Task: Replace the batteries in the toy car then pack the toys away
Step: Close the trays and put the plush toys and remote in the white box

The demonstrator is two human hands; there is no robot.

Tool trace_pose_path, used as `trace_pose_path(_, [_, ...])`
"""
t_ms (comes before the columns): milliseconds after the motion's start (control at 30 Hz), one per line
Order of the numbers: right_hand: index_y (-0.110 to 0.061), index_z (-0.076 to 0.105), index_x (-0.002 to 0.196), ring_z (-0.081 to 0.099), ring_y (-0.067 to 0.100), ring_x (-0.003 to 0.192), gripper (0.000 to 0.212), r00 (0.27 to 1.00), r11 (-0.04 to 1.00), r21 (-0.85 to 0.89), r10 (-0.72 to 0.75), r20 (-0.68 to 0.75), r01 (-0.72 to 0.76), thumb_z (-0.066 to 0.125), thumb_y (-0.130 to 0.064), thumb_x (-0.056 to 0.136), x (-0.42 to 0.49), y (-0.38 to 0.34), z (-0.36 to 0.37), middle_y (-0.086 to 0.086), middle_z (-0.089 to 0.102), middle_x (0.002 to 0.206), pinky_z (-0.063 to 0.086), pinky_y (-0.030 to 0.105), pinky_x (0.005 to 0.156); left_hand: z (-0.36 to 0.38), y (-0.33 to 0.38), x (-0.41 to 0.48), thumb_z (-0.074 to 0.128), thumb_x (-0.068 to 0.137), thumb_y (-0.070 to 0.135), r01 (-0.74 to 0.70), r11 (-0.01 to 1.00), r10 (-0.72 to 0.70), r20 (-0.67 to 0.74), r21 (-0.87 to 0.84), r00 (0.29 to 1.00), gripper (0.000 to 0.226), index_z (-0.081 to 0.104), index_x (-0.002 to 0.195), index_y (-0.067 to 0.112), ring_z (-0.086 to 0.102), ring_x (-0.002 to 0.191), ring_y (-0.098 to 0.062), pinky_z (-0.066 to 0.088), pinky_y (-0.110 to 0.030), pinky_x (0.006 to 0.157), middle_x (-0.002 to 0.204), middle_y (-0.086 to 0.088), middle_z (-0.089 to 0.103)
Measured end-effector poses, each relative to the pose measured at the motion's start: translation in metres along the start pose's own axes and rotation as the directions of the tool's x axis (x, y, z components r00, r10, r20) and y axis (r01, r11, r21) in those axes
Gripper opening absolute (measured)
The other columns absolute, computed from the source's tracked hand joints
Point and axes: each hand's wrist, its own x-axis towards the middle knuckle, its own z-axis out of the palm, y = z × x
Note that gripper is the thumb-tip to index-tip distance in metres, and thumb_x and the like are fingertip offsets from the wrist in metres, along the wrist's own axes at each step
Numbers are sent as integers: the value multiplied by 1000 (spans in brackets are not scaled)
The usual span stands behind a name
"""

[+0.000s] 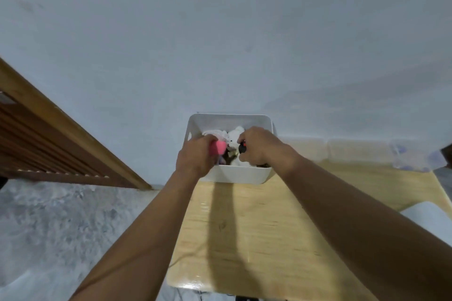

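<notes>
A white plastic bin (234, 176) stands at the far edge of the light wooden table (256, 227), against the wall. Inside it lie a white plush toy (234, 135) and other small toys that I cannot make out. My left hand (195, 157) is over the bin's left side and grips a pink toy (217, 148). Over the bin's right side, my right hand (259, 146) grips a small black and red object (242, 148); most of it is hidden by my fingers.
A pale wall rises right behind the bin. A brown wooden slatted frame (49, 144) leans at the left above a grey speckled floor (61, 227). Pale boxes (354, 149) sit along the table's far right, and a white object (430, 217) lies at its right edge.
</notes>
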Motion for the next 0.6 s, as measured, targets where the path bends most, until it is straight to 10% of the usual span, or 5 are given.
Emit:
trace_pose_path(300, [-29,71,126,62,30,116,40,977,991,-99,-66,201,87,63,-19,88,30,0,25,4,69,125,52,32,99,21,-25,6,65,94,31,74,990,-74,3,-121,997,43,63,137,27,66,112,-32,53,-37,91,123,-10,71])
trace_pose_path(600, [-33,64,128,59,21,120,37,967,971,167,-133,-217,171,61,-31,91,-6,18,12,-3,62,131,49,38,100,10,-14,2,58,98,32,26,990,-36,-67,-140,997,26,69,121,26,69,100,-29,57,-40,86,112,-6,75])
